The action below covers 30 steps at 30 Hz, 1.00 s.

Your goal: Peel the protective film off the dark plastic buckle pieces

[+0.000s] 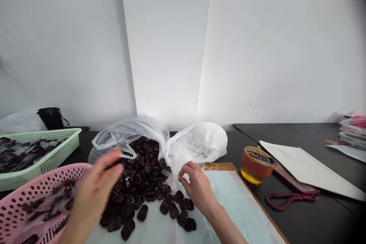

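Note:
A large heap of glossy dark brown, rounded pieces (143, 177) spills from a clear plastic bag (114, 133) onto a pale sheet-covered board (231, 190). My left hand (95, 185), smeared by motion, hovers at the heap's left side, its thumb and fingers apart with nothing visible between them. On the other side, my right hand (197, 185) has its thumb and forefinger curled together beside a white plastic bag (197, 143). Thin whitish plastic lies at those fingertips; whether they grip it is unclear. Several loose dark pieces (183, 217) lie below my right hand.
A pink basket (82, 167) and a green basket (57, 156) at the left hold packets with dark contents. A black cup (50, 118) stands behind them. Rightward are a round amber container (256, 166), purple-handled scissors (281, 200) and a white board (309, 164). A wall rises behind.

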Each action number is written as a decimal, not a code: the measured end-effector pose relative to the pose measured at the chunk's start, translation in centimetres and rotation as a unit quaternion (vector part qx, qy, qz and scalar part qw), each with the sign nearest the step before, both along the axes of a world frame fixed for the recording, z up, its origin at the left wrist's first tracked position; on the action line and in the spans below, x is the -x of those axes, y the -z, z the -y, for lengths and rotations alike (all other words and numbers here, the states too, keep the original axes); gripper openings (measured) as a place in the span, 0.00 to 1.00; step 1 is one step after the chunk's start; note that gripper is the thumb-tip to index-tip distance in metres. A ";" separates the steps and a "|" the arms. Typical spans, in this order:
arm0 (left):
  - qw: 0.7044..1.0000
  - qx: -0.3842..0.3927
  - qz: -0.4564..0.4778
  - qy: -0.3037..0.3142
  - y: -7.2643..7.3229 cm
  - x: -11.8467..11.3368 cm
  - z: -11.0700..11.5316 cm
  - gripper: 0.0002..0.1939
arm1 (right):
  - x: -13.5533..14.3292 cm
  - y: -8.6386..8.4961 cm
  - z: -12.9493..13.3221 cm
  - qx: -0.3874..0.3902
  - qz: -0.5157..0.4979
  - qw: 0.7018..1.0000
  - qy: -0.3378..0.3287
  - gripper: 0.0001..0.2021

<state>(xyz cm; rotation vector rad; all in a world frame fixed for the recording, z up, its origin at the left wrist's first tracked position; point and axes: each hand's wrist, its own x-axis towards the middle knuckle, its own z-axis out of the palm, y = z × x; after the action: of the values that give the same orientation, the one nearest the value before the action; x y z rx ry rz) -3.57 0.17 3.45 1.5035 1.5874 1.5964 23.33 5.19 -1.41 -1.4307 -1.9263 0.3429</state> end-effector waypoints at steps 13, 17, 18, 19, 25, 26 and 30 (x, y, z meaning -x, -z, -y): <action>0.964 0.110 0.138 0.198 4.9 -5.9 -2.0 0.16 | 2.9 0.2 1.5 0.259 -0.355 0.883 -0.166 0.06; 0.960 0.125 0.156 0.194 4.2 -5.3 -1.9 0.09 | 2.9 -0.4 1.5 0.265 -0.407 0.860 -0.157 0.12; 0.960 0.129 0.154 0.196 4.2 -5.2 -1.9 0.08 | 2.8 -0.6 1.5 0.260 -0.406 0.861 -0.164 0.12; 0.959 0.129 0.151 0.201 4.2 -5.2 -1.9 0.07 | 2.8 -0.8 1.6 0.258 -0.404 0.860 -0.177 0.12; 0.954 0.086 0.100 0.269 4.4 -5.4 -1.9 0.04 | 3.5 -0.8 2.3 0.328 -0.432 0.804 -0.245 0.15; 0.952 0.092 0.088 0.279 4.2 -5.2 -1.8 0.04 | 3.7 -0.6 2.4 0.328 -0.432 0.807 -0.235 0.15; 0.949 0.141 -0.076 0.271 3.3 -3.4 -1.8 0.09 | 4.0 -0.1 2.3 0.300 -0.406 0.843 -0.187 0.12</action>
<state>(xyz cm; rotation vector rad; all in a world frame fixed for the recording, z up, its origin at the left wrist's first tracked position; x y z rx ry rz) -0.16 2.00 0.14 1.7333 1.2536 0.9293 19.34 2.85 -1.34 -0.9543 -1.3821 1.5740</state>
